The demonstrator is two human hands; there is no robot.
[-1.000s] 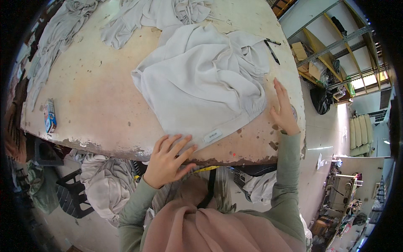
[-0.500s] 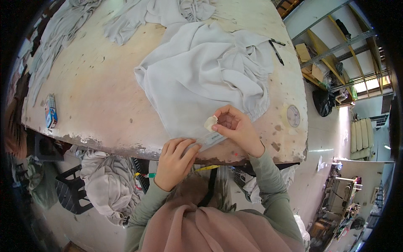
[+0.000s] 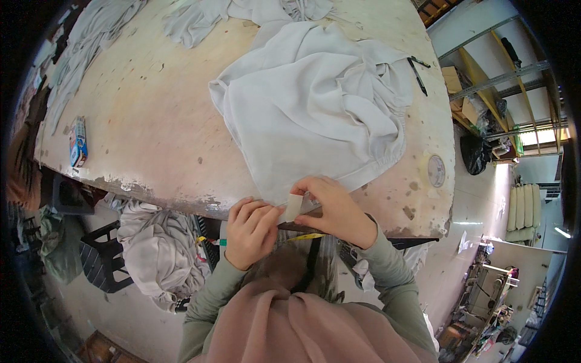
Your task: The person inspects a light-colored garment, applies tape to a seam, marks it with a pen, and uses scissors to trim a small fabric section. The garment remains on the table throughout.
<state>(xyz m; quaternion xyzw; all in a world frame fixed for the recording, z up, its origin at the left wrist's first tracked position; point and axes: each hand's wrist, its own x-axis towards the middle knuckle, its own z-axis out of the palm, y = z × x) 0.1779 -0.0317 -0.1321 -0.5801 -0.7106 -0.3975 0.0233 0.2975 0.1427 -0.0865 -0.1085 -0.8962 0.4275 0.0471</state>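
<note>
At the near edge of the worn table (image 3: 151,115), my two hands are close together. My right hand (image 3: 334,209) pinches a short cream strip (image 3: 294,207), which looks like tape or paper, between thumb and fingers. Beside it, my left hand (image 3: 250,233) is closed with its fingertips on a clear flat strip that resembles a ruler. Most of that clear strip is hidden by the hands. Just beyond them lies a crumpled light grey garment (image 3: 302,103) with a gathered edge on its right side.
A roll of tape (image 3: 436,171) and a black pen (image 3: 419,78) lie on the table's right side. A small blue and white box (image 3: 78,143) stands at left. More grey cloth (image 3: 100,36) lies far left. Below, a cloth heap (image 3: 160,248) sits beside a black stool (image 3: 103,257).
My right hand has moved slightly left and down, bringing the cream strip next to my left fingertips. That strip now appears straighter and upright. The clear strip is more covered. The view has shifted slightly.
</note>
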